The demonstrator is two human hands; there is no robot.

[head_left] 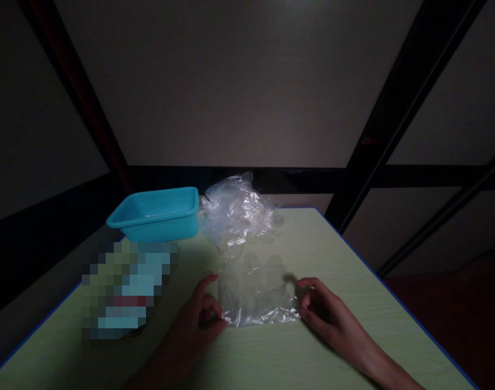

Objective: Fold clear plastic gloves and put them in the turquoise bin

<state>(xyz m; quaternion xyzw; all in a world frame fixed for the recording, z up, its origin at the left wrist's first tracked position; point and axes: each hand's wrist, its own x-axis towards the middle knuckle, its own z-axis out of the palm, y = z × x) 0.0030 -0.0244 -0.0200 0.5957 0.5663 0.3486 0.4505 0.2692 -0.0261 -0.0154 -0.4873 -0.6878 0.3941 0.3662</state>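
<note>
A clear disposable plastic glove [259, 298] lies flat on the table, its faint finger shapes pointing away from me. My left hand [204, 311] pinches the near left corner of its cuff between thumb and fingers, with the index finger lifted off. At the opposite corner, my right hand [318, 309] is closed in a pinch on the cuff edge. Just beyond the glove sits a crumpled heap of clear plastic gloves [239, 208]. Some outlines in the see-through plastic are hard to make out.
A turquoise plastic basin [161, 227] stands at the back left, beside the heap. In front of it lies a blurred-out light-blue item [137, 292]. The pale table [336, 249] has a blue edge, and a panelled wall [239, 97] rises behind it.
</note>
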